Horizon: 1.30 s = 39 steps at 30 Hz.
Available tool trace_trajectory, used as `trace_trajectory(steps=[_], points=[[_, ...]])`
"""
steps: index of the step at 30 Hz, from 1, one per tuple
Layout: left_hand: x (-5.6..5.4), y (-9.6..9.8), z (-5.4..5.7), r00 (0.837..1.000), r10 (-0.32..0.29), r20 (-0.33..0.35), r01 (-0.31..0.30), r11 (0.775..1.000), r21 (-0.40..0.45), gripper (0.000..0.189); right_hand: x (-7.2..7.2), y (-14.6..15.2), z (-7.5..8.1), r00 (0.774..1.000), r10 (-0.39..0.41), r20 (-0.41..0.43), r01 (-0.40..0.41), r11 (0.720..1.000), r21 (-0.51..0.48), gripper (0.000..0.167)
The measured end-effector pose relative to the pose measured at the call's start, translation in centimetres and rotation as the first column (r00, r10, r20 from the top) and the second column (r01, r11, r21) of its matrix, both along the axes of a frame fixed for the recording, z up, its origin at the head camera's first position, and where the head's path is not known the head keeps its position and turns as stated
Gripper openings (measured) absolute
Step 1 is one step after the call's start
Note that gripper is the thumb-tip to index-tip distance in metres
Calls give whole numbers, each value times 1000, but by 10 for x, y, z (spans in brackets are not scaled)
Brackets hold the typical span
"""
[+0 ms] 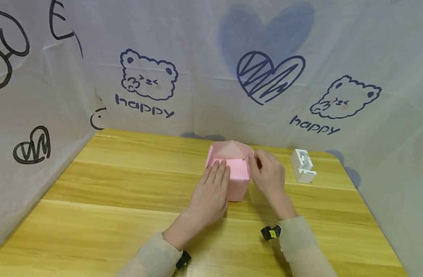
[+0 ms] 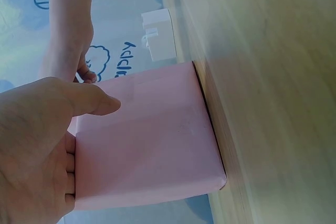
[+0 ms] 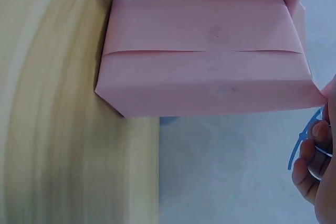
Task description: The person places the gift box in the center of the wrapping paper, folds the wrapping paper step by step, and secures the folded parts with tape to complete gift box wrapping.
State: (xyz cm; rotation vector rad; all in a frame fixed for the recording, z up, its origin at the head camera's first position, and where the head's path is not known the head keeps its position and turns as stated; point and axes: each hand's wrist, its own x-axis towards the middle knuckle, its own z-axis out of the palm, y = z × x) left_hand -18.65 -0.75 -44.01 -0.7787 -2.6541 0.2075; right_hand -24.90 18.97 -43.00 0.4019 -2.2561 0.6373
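A box wrapped in pink paper (image 1: 239, 188) stands on the table, with paper (image 1: 232, 149) rising loose above its far top edge. My left hand (image 1: 209, 192) lies over the top with straight fingers pressing the paper down. In the left wrist view its thumb (image 2: 97, 100) rests against the near face of the box. At the upper right corner my right hand (image 1: 269, 171) pinches the edge of the pink paper between thumb and forefinger. The right wrist view shows a folded paper seam (image 3: 205, 52) along the box's side.
A white tape dispenser (image 1: 303, 167) stands on the wooden table (image 1: 128, 181), right of my right hand. Behind the table hangs a pale cloth (image 1: 204, 46) with drawn hearts and bears. A black wrist camera (image 1: 271, 232) sits at the right cuff.
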Motion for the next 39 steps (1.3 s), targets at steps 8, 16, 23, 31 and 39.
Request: trace_trajectory(steps=[8,16,23,31,39], points=[[0,0,1,1000,-6,14,6,1000,2,75,-3,0,7,999,-26,43,25,1000,17,36],[-1,1,1,1000,-11,-3,11,1000,4,74,-5,1,10,998,-38,57,36,999,23,37],[-1,0,0,1000,-16,-10,16,1000,16,73,-3,2,12,992,-44,120,41,999,25,36],[0,0,0,1000,-12,-7,12,1000,21,74,15,2,4,965,-42,259,54,998,-36,32],[0,-1,0,1000,-16,-12,16,1000,26,74,27,4,-10,966,-47,254,47,999,5,33]])
